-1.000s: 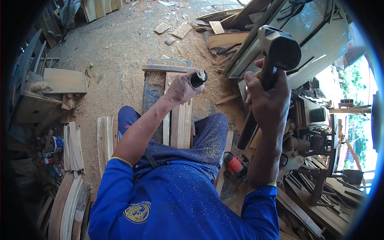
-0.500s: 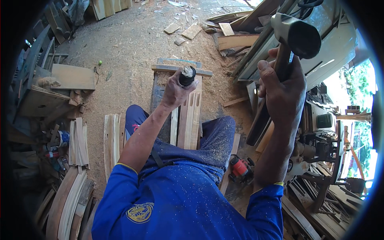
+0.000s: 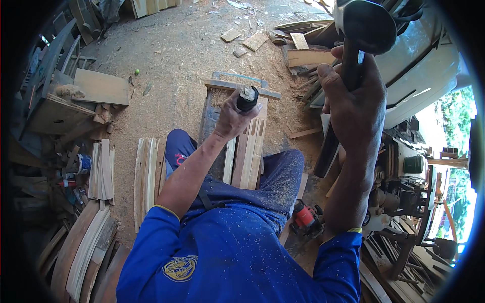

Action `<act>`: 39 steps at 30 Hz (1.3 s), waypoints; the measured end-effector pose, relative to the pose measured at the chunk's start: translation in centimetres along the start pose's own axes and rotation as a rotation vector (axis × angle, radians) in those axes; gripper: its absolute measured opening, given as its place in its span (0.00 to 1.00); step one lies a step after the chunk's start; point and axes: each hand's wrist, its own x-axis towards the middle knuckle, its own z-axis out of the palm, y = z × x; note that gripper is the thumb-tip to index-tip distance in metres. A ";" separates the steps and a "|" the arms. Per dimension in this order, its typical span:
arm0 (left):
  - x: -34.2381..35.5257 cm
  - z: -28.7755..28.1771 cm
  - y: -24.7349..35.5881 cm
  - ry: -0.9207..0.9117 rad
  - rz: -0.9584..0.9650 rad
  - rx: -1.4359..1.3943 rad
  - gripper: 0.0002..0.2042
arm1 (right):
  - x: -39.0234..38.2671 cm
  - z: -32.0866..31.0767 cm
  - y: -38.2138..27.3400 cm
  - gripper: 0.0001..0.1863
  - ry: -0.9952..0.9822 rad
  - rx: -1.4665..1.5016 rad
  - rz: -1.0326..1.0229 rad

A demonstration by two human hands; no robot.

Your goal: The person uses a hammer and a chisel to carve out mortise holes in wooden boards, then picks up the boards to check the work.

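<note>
My left hand [image 3: 231, 117] is closed round a dark, upright tool handle [image 3: 246, 100] with a pale, battered top, held over light wooden strips [image 3: 246, 154] that have long slots near their far ends. The strips lie between my knees on a low wooden bench [image 3: 214, 126] with a crosspiece at the far end. The tool's lower end is hidden by my hand. My right hand [image 3: 353, 111] grips a hammer [image 3: 366, 28] raised at the upper right, its large dark head above the fingers and its handle angled down past my wrist.
Stacked boards [image 3: 86, 252] and strips [image 3: 146, 187] lie to the left. A red power tool [image 3: 305, 217] sits by my right leg. Machinery [image 3: 404, 192] stands at the right, leaning panels [image 3: 419, 65] at the upper right, and offcuts [image 3: 255, 41] lie on the sawdust-covered floor [image 3: 151, 76].
The hammer in my right hand has risen toward the upper edge. My left hand, still holding the handle, has shifted slightly left over the strips. The surroundings appear farther right as the view moves.
</note>
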 end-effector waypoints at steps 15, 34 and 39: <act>-1.5 1.5 -1.2 -0.027 0.032 -0.030 0.12 | 0.1 2.1 1.7 0.10 -0.221 -0.283 -0.150; -1.1 0.9 -3.4 -0.059 -0.042 -0.011 0.08 | 2.3 -2.9 0.5 0.11 0.250 -0.108 -0.125; 6.2 -2.0 -6.1 0.141 -0.301 -0.010 0.10 | -1.8 -1.6 2.9 0.12 0.167 0.249 0.195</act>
